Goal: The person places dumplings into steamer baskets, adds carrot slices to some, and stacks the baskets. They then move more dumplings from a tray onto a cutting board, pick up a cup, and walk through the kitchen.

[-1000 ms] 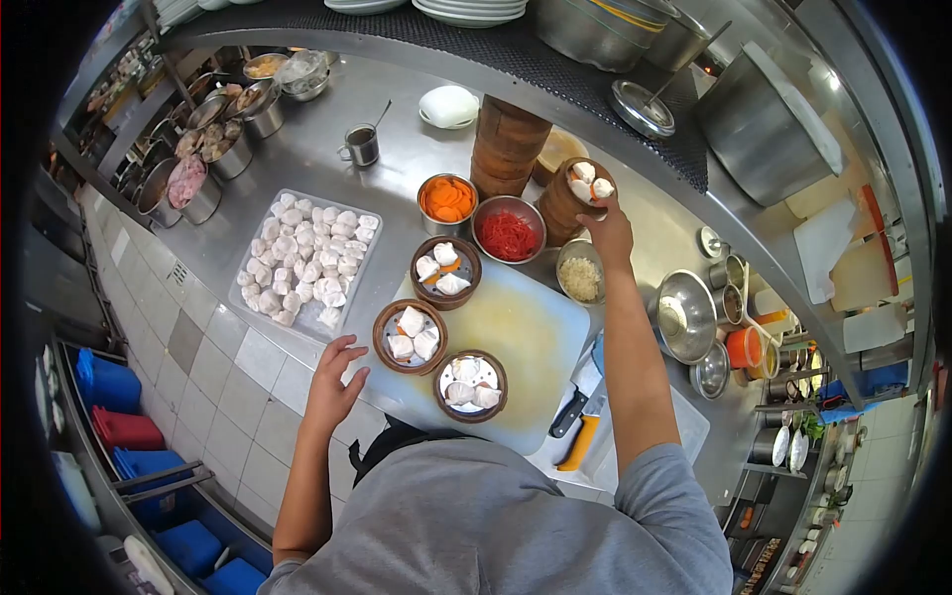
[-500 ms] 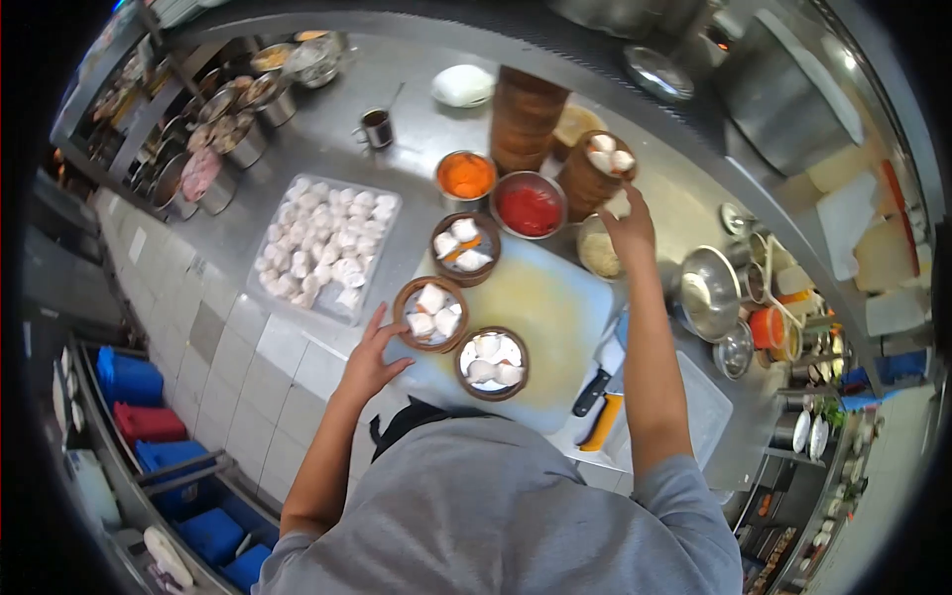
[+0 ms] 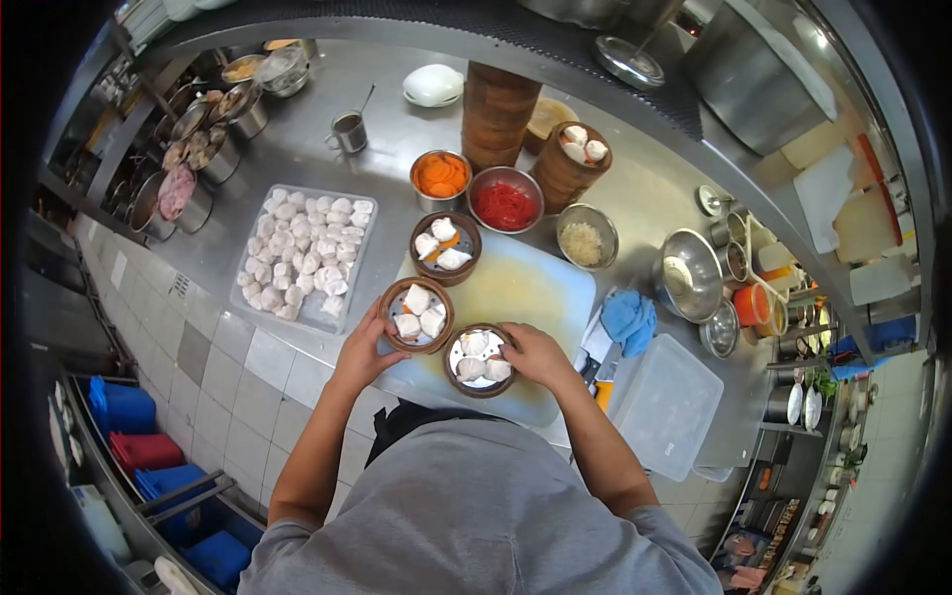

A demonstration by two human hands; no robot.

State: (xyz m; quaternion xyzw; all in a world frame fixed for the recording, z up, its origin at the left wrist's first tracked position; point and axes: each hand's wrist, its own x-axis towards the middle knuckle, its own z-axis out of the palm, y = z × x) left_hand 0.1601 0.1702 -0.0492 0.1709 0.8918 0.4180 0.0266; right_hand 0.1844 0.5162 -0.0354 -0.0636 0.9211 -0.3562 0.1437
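My left hand (image 3: 365, 345) grips the outer left rim of a round bamboo steamer (image 3: 417, 314) holding white dumplings. Fingers of my right hand (image 3: 535, 354) curl over the right rim of a second steamer (image 3: 479, 360), nearest my body, also with white dumplings. Behind these, a third steamer (image 3: 446, 248) contains dumplings and orange slices. All three stand at the left side of a pale cutting board (image 3: 535, 288).
Left of the board lies a tray of dumplings (image 3: 302, 253). Behind are bowls of orange slices (image 3: 441, 176) and red shreds (image 3: 505, 200), plus stacked steamers (image 3: 572, 167). A blue cloth (image 3: 629, 319), knives and a clear lid (image 3: 669, 407) lie right.
My right hand has come back from the stacked steamers to the near steamer and taken hold of its rim. My left hand has closed more around its steamer. The camera view has shifted slightly.
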